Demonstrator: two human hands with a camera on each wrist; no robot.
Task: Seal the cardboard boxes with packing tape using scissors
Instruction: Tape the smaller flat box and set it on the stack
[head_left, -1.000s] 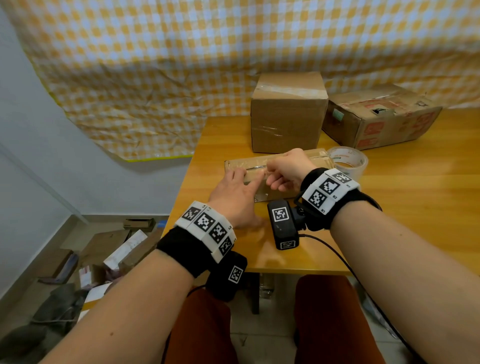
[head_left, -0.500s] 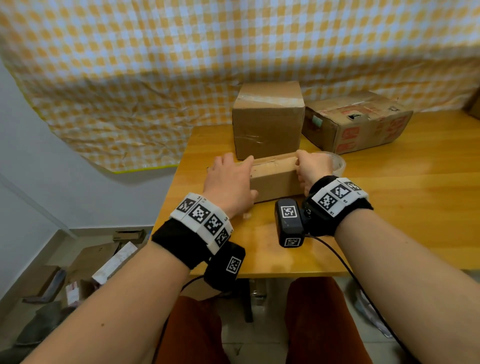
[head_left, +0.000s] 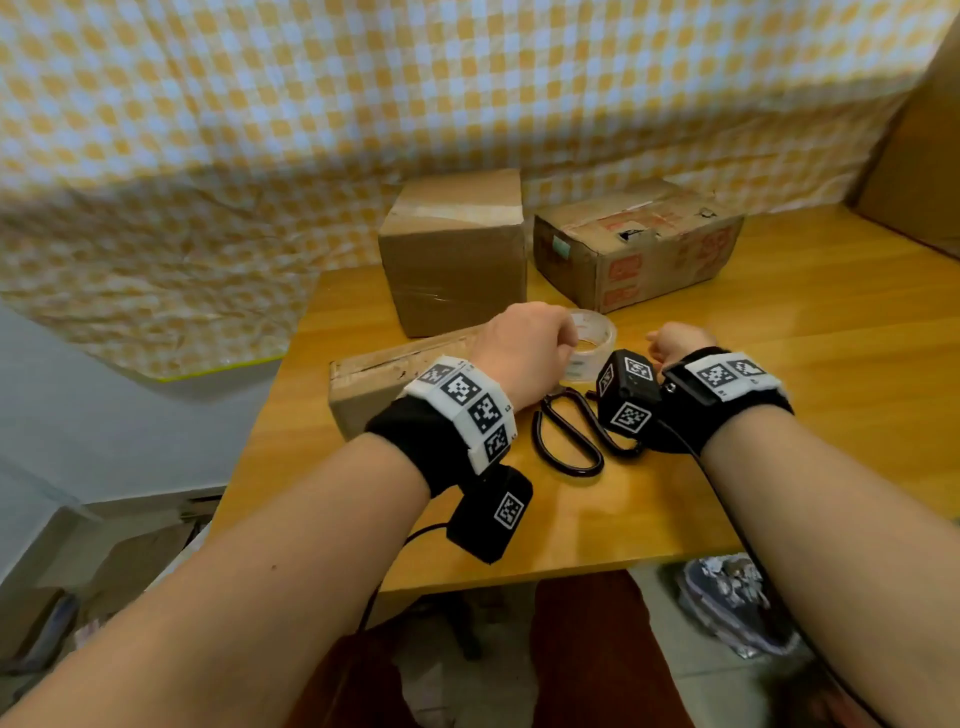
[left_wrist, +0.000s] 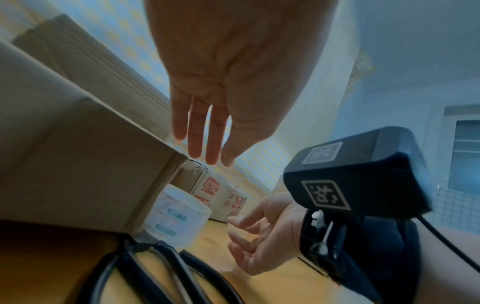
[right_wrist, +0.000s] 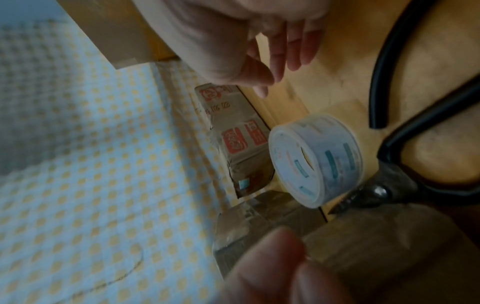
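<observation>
A long flat cardboard box (head_left: 374, 382) lies at the table's left, its seam facing up. My left hand (head_left: 524, 348) hovers over the clear tape roll (head_left: 595, 338); in the left wrist view its fingers (left_wrist: 207, 144) are straight and hold nothing. To the right of the roll, my right hand (head_left: 672, 340) hangs loosely curled and empty just above the wood. Black-handled scissors (head_left: 566, 436) lie between my wrists, blades pointing at the roll (right_wrist: 314, 162). Behind stand a taped plain box (head_left: 457, 249) and a red-printed box (head_left: 634, 239).
The wooden table (head_left: 805, 374) extends to the right. A large cardboard piece (head_left: 919, 171) leans at the far right. A checked cloth (head_left: 260, 130) hangs behind. Boxes and clutter lie on the floor (head_left: 130, 571) to the left.
Half a second ago both hands held the long box by its ends. They have let go and moved right, over the tape roll and scissors.
</observation>
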